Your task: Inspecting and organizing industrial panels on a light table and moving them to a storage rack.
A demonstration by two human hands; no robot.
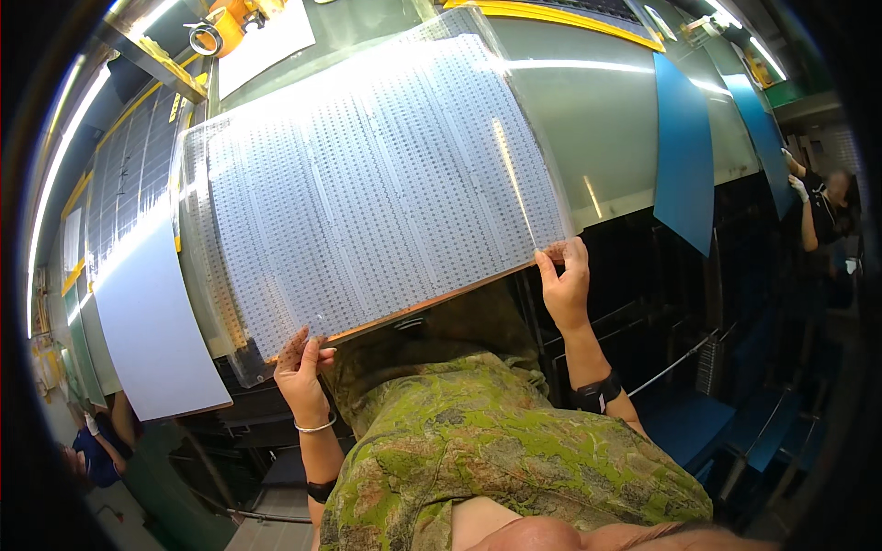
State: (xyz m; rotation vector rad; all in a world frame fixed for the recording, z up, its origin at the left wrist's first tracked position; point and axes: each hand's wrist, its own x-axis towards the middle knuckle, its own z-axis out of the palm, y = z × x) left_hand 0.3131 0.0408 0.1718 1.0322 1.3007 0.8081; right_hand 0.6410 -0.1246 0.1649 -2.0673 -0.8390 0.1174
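A large pale panel [377, 184] with dense rows of small dark marks lies on the glass-like worktop, its near edge copper-coloured. Clear film [197, 197] sticks out past the panel's left side and far corner. My left hand [301, 372] pinches the panel's near left corner, thumb against fingers. At the near right corner, my right hand [567, 280] has thumb and forefinger closed on the edge. Both hands are at the table's front edge, close to my body. Whether the fingers also grip the film cannot be made out.
A white board [152, 317] overhangs the table edge at left. Blue boards [682, 151] overhang it at right. Orange tape rolls [220, 32] and a white sheet [266, 50] lie at the back left. Co-workers [827, 202] stand at far right and far left.
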